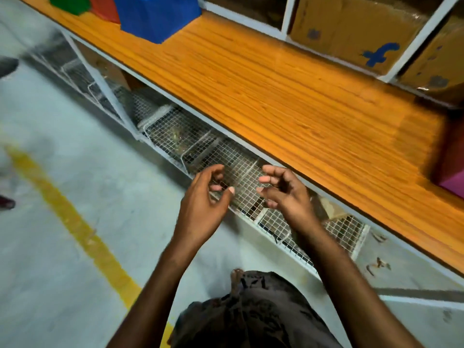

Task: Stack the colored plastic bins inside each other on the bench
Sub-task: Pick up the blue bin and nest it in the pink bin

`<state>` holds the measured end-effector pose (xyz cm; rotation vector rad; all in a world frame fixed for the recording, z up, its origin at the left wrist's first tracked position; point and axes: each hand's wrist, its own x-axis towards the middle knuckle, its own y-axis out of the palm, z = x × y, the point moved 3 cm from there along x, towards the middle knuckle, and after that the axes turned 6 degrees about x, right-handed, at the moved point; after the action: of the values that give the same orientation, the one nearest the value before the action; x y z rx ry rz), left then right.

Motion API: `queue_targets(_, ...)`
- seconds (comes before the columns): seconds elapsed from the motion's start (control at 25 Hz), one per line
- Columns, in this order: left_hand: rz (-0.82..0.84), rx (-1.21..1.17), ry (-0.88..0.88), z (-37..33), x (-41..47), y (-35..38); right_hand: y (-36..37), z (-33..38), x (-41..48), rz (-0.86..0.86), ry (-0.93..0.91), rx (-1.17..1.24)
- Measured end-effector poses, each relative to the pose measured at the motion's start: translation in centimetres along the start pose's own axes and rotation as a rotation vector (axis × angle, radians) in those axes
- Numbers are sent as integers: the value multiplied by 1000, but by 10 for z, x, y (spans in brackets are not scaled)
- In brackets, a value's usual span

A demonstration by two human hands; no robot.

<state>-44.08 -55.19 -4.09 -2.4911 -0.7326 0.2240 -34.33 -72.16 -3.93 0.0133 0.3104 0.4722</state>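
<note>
A blue bin (155, 16) stands on the orange wooden bench (288, 91) at the top left, with a red bin (104, 8) and a green bin (69, 3) beside it, both cut off by the frame. At the right edge a pink and red bin (452, 169) is partly in view. My left hand (203, 199) and my right hand (283, 194) hover side by side in front of the bench's near edge, fingers loosely curled and apart, holding nothing. Both are far from every bin.
Cardboard boxes (351, 28) fill white shelf compartments behind the bench. Wire mesh baskets (200, 144) sit under the bench. A yellow line (75, 222) crosses the grey floor. A shoe (6, 202) of another person shows at the left edge.
</note>
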Motion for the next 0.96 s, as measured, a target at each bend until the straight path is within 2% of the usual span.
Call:
queue_targets(0.12,-84,-283,-226,14,32,-33,46,9,41,132,110,116)
queue_targets(0.2,-178,-421,-326,25,52,-60,78,18,68,204,104,84)
queue_targets(0.44,-343,-320,-312,89,109,-144,180,30,135,252,-90,-110)
queue_targets(0.6,-385,-383,-278,142,169,-207,269,28,184,186,-293,-199)
queue_targets(0.68,-406,-264,-193,163,200,-238,318,29,207,125,-427,-324)
queue_targets(0.8,-384,121,-35,187,246,-286,388,28,238,52,-582,-619)
queue_targets(0.88,-343,309,48,204,275,-310,425,24,260,50,-596,-745)
queue_targets(0.96,-282,344,56,226,304,-323,453,14,285,86,-572,-829)
